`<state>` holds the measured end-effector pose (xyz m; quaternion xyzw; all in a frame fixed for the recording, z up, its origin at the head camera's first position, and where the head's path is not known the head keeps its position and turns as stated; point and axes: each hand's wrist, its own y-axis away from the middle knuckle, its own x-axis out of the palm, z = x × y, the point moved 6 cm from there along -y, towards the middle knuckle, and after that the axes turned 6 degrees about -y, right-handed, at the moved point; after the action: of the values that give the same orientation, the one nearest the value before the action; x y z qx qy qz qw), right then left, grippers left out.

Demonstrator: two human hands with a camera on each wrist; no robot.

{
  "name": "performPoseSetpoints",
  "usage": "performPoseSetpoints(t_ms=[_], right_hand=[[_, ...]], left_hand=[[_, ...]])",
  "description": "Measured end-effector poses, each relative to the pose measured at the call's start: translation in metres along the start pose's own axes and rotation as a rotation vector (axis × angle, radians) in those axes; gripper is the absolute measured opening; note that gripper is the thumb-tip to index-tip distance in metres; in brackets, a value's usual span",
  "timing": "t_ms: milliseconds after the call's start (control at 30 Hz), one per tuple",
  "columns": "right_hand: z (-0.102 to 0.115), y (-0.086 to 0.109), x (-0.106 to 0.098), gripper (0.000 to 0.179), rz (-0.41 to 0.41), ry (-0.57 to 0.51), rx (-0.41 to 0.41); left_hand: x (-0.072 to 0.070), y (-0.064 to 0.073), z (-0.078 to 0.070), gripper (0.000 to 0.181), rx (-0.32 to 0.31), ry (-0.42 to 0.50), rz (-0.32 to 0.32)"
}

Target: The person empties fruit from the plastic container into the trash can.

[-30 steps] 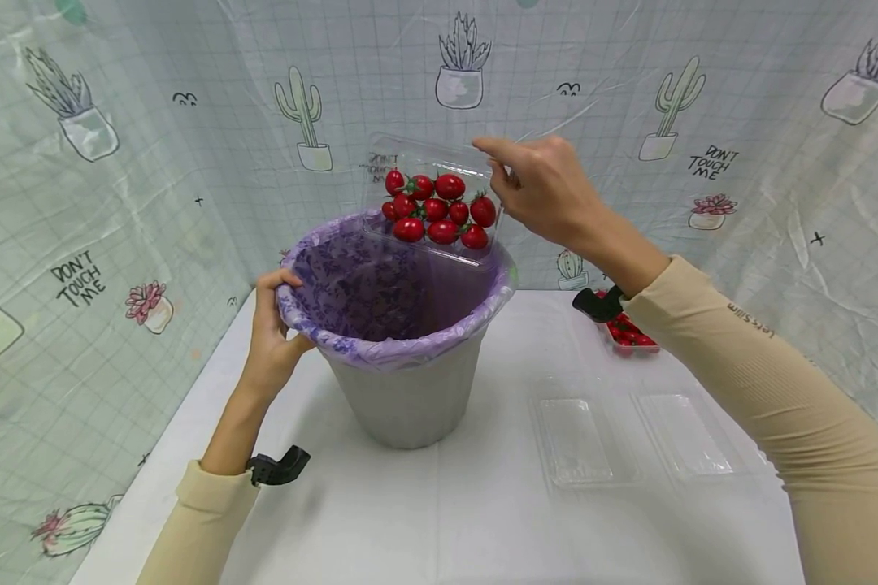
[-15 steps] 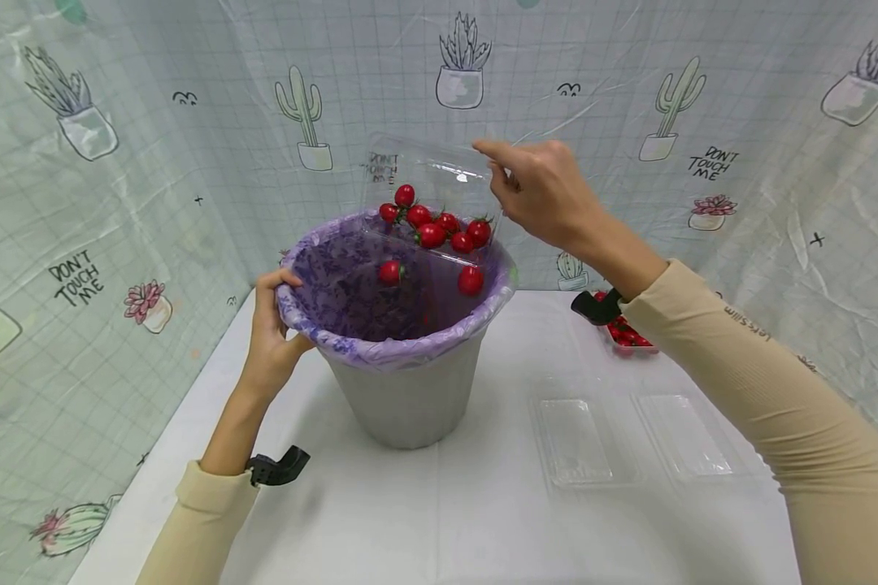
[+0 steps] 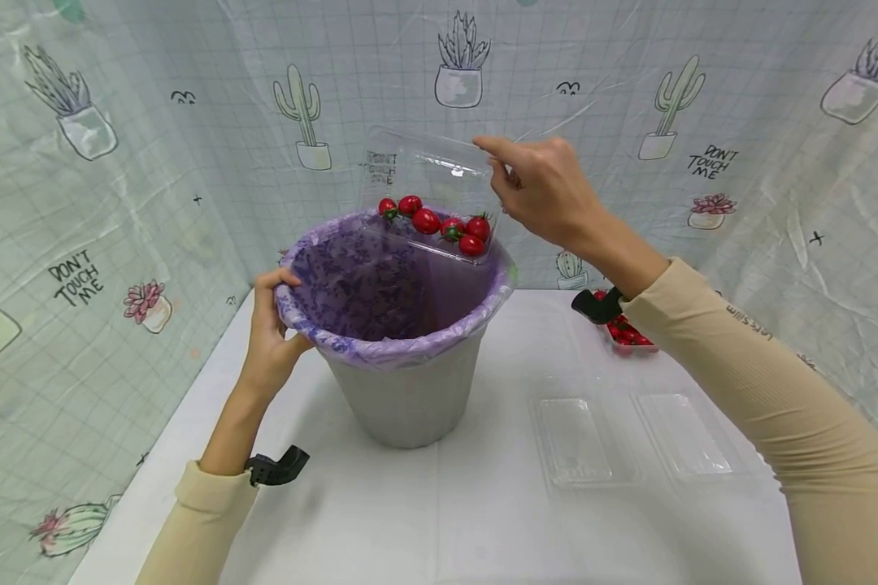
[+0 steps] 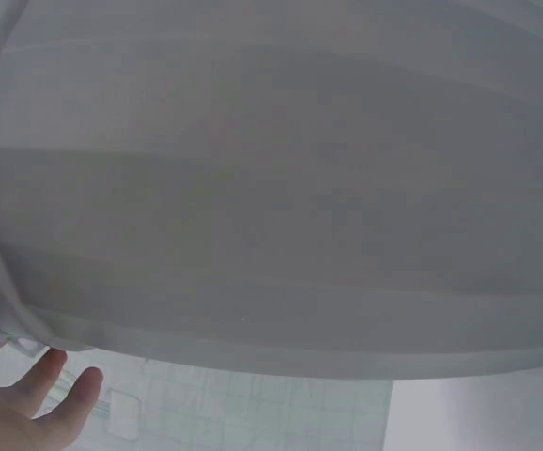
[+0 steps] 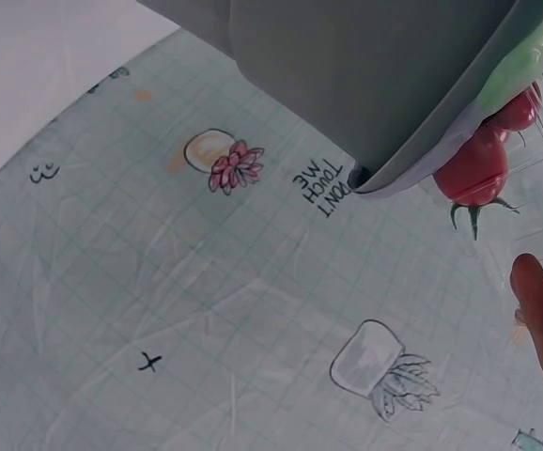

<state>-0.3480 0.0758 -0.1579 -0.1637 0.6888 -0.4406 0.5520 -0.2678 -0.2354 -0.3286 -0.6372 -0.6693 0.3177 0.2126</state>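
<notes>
A grey trash can (image 3: pixel 410 398) lined with a purple patterned bag (image 3: pixel 395 351) stands on the white table. My left hand (image 3: pixel 272 341) grips its left rim, the thumb outside and the fingers over the edge. Above the can's far right side, my right hand (image 3: pixel 549 191) holds a clear plastic container (image 3: pixel 439 177) by its right edge, tilted steeply over the opening. Several cherry tomatoes (image 3: pixel 426 221) lie along the container's lower part. In the right wrist view a tomato (image 5: pixel 473 171) shows beside the can's rim. The can's bottom is hidden inside.
Behind my right forearm is another container of cherry tomatoes (image 3: pixel 629 335). Two clear plastic containers (image 3: pixel 574 439) lie on the table to the right of the can. A cactus-print curtain (image 3: pixel 380 65) surrounds the table.
Tomatoes have slid down the tilted container and dropped into the can, two seen falling half a second ago. Fewer are left in the container. Both hands have stayed nearly in place.
</notes>
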Motion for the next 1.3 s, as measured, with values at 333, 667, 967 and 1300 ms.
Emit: performPoseSetpoints(t_ms=[333,667,967,1300], right_hand=[[0.0029,-0.0016,-0.0017,0.037,-0.014,0.013,-0.012],[0.0051,-0.0017,-0.0031,0.038,-0.031,0.014,-0.048],[0.0061,-0.0030,-0.0033,0.037,-0.026,0.022,-0.055],[0.0069,-0.0036,-0.0014,0.035,-0.033,0.020,-0.068]], left_hand=[[0.0000,0.0001,-0.0017,0.088,0.001,-0.023,-0.003],[0.0012,0.0000,-0.0031,0.078,0.004,-0.019,0.006],[0.0002,-0.0012,-0.0017,0.077,0.006,-0.020,0.003],[-0.0012,-0.0025,0.0021,0.088,0.004,-0.018,0.001]])
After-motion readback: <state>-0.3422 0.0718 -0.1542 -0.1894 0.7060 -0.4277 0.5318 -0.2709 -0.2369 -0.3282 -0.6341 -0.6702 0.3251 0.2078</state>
